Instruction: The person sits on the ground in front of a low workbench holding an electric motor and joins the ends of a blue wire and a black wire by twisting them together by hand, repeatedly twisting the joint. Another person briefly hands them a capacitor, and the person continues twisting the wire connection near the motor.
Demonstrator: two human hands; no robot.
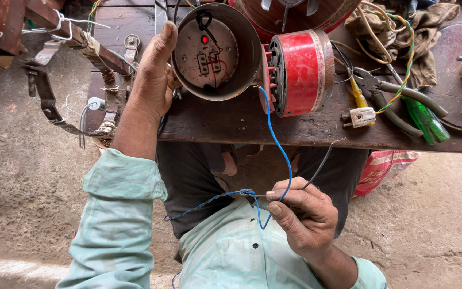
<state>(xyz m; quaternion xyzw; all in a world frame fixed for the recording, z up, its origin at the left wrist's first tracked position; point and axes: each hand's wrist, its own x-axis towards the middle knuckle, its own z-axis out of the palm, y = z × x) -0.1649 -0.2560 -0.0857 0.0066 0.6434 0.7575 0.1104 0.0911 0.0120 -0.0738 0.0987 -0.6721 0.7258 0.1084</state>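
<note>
My left hand [153, 72] grips the rim of a round brown metal housing [247, 53] lying on its side on the dark wooden bench [231, 123]; inside it are small terminals and red wiring. A red motor [300, 72] sits right of the housing. A blue wire [276, 142] runs from the motor down to my right hand [303, 214], which pinches it together with a thin black wire [322, 163] near my chest. The blue wire has a knot just left of my fingers.
Pliers with dark handles [397, 104], a green-handled screwdriver [426, 120], a white plug [360, 116] and a rag [429, 32] lie on the bench's right part. Rusty brackets and wire [49, 101] hang off the left edge. Concrete floor lies below.
</note>
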